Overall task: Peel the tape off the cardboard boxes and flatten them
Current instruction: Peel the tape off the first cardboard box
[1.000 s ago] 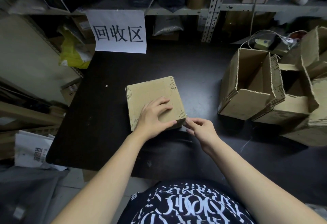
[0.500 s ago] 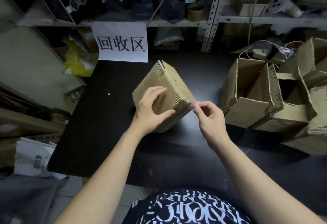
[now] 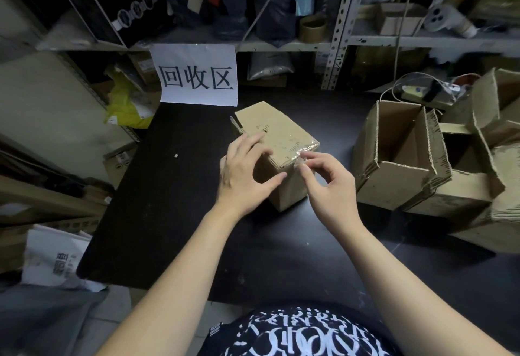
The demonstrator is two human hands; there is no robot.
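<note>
A black table (image 3: 168, 201) fills mid-frame. A closed brown cardboard box (image 3: 281, 136) apparently rests at its centre. Open brown cardboard boxes (image 3: 394, 181) crowd the right, and a tiny white scrap (image 3: 176, 155) lies centre-left.

The person wore a black top (image 3: 295, 333) printed all over with white, stretched, letter-like shapes packed in curved rows. It showed only as a rounded patch at the bottom edge of the head view, and near its left edge sat a small block of finer white print, too small to read. The 2 forearms (image 3: 180, 268) were bare from the lower corners of the view up to the wrists, and the left hand (image 3: 244, 178) and right hand (image 3: 329, 187) were bare as well, each with slim fingers and short nails.
</note>
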